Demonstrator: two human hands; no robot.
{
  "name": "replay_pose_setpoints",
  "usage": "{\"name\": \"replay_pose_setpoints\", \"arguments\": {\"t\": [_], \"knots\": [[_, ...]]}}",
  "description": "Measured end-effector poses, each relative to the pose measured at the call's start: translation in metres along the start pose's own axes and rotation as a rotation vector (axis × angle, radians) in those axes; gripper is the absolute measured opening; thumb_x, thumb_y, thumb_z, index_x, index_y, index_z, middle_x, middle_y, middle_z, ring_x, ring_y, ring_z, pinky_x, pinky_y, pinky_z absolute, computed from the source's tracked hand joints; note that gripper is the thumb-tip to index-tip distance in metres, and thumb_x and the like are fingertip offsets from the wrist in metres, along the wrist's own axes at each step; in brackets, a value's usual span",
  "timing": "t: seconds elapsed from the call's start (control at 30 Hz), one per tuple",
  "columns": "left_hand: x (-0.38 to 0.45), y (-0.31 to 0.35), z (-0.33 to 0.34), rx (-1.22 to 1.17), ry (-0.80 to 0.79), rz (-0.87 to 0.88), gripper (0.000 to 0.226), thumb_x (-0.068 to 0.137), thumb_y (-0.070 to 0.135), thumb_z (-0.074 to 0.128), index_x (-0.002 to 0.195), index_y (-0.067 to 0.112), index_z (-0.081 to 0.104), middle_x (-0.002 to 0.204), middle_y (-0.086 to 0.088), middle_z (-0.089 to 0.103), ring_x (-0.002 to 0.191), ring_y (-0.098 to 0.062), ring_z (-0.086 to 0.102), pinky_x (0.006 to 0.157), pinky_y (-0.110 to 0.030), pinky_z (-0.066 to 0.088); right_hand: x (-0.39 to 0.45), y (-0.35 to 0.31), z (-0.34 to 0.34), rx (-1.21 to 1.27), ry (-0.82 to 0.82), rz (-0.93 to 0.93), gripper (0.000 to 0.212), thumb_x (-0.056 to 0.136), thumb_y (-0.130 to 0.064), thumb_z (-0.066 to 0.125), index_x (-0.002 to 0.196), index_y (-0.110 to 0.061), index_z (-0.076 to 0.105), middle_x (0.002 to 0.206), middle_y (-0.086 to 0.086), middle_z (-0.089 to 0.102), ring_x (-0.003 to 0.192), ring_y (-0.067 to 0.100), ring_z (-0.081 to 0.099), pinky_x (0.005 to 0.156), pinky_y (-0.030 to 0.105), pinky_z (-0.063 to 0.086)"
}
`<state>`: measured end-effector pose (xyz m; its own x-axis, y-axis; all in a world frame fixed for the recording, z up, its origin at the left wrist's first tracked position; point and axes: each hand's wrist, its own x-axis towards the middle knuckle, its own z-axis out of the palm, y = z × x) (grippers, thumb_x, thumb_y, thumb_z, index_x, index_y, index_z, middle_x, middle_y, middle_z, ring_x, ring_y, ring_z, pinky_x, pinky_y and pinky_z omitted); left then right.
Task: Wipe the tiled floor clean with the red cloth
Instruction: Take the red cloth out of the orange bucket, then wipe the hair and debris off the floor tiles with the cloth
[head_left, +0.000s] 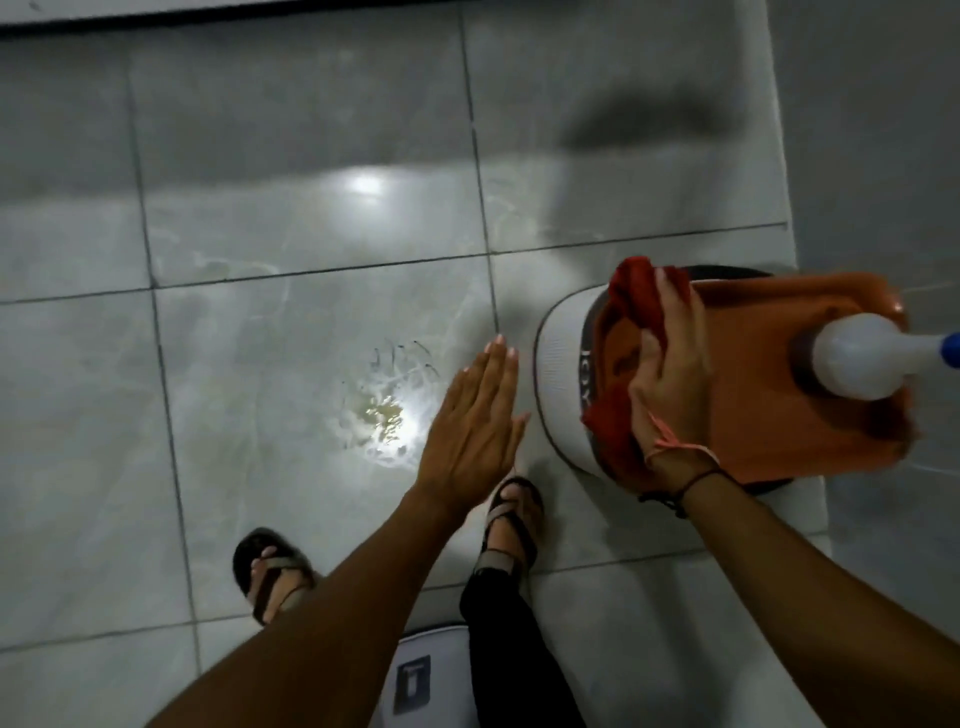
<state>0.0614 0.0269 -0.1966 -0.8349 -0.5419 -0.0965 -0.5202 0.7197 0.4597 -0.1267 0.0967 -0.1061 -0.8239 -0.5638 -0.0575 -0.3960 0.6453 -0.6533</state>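
The red cloth lies bunched on top of an orange stool at the right, and my right hand is closed over it. My left hand hovers flat and open above the grey tiled floor, holding nothing. Just left of that hand a yellowish wet spill with smeared streaks glistens on a tile.
A white spray bottle with a blue tip stands on the orange stool. Around the stool's near side sits a white round base. My sandalled feet stand below the hands. A dark sill runs along the top edge.
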Motion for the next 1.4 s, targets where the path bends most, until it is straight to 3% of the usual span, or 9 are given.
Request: {"name": "replay_pose_setpoints", "arguments": {"t": [0.13,0.3,0.43,0.5,0.57,0.67,1.03,1.23,1.4], "knots": [[-0.066,-0.081,-0.005,0.069,0.063,-0.113,0.065,0.113,0.035,0.035,0.166,-0.003,0.029,0.176,-0.021,0.024,0.164,-0.031,0.021,0.133,-0.043,0.022,-0.025,-0.042,0.069,0.052,-0.121,-0.09,0.06,0.102,0.005,0.046,0.155,-0.021,0.037,0.165,0.011,0.028,0.149,0.022,0.03,0.111,-0.007,0.014],[-0.135,-0.236,0.033,0.187,0.002,-0.264,0.07,0.113,0.041,0.025,0.167,-0.003,0.026,0.175,-0.024,0.019,0.162,-0.038,0.021,0.129,-0.051,0.024,-0.056,0.001,0.219,0.033,-0.219,-0.069,0.06,0.101,0.01,0.045,0.155,-0.015,0.038,0.165,0.014,0.025,0.151,0.023,0.027,0.119,0.007,0.014],[-0.173,-0.36,0.087,0.317,0.097,-0.273,0.064,0.113,0.03,0.037,0.156,-0.017,0.038,0.163,-0.038,0.037,0.148,-0.054,0.044,0.117,-0.064,0.038,-0.045,0.072,0.298,-0.015,-0.066,0.067,0.062,0.099,0.015,0.042,0.156,-0.008,0.032,0.165,0.022,0.015,0.153,0.027,0.02,0.118,0.005,0.003],[-0.188,-0.405,0.11,0.296,0.068,-0.302,0.067,0.116,0.037,0.029,0.16,-0.013,0.033,0.167,-0.035,0.032,0.153,-0.051,0.039,0.121,-0.065,0.038,-0.032,0.102,0.328,-0.041,-0.025,0.081,0.054,0.105,0.0,0.042,0.156,-0.006,0.028,0.165,0.027,0.01,0.155,0.031,0.015,0.123,0.007,0.0],[-0.197,-0.427,0.128,0.306,0.083,-0.306,0.068,0.115,0.039,0.029,0.164,-0.009,0.029,0.172,-0.03,0.026,0.159,-0.045,0.03,0.127,-0.06,0.031,-0.019,0.118,0.36,-0.159,-0.04,0.07,0.058,0.106,-0.028,0.036,0.159,-0.009,0.023,0.165,0.029,0.008,0.156,0.04,0.009,0.13,0.037,0.002],[-0.199,-0.436,0.148,0.275,0.177,-0.273,0.067,0.112,0.032,0.034,0.168,-0.003,0.022,0.177,-0.021,0.016,0.166,-0.033,0.015,0.135,-0.045,0.012,-0.004,0.115,0.401,-0.334,0.028,0.026,0.067,0.104,-0.049,0.029,0.159,-0.012,0.023,0.166,0.027,0.016,0.156,0.039,0.016,0.129,0.051,0.013],[-0.198,-0.441,0.15,0.215,0.237,-0.273,0.065,0.11,0.027,0.035,0.169,0.002,0.025,0.178,-0.015,0.021,0.166,-0.028,0.017,0.134,-0.044,0.014,-0.065,0.022,0.488,-0.395,-0.423,-1.025,0.054,0.103,-0.04,0.04,0.151,-0.016,0.045,0.16,0.024,0.036,0.149,0.043,0.034,0.12,0.06,0.034],[-0.199,-0.441,0.149,0.202,0.239,-0.272,0.064,0.11,0.027,0.035,0.169,0.002,0.026,0.177,-0.016,0.022,0.166,-0.03,0.019,0.134,-0.046,0.016,-0.206,0.113,0.424,-0.295,-1.055,-1.748,0.051,0.104,-0.04,0.052,0.151,-0.021,0.045,0.163,0.015,0.033,0.155,0.029,0.026,0.131,0.048,0.018],[-0.199,-0.443,0.15,0.215,0.253,-0.254,0.065,0.108,0.025,0.037,0.168,0.001,0.027,0.177,-0.017,0.022,0.165,-0.032,0.02,0.134,-0.045,0.015,-0.101,0.105,0.44,-0.271,-0.796,-1.593,0.049,0.099,-0.025,0.056,0.147,-0.018,0.05,0.159,0.019,0.04,0.151,0.033,0.034,0.125,0.056,0.028]]}}
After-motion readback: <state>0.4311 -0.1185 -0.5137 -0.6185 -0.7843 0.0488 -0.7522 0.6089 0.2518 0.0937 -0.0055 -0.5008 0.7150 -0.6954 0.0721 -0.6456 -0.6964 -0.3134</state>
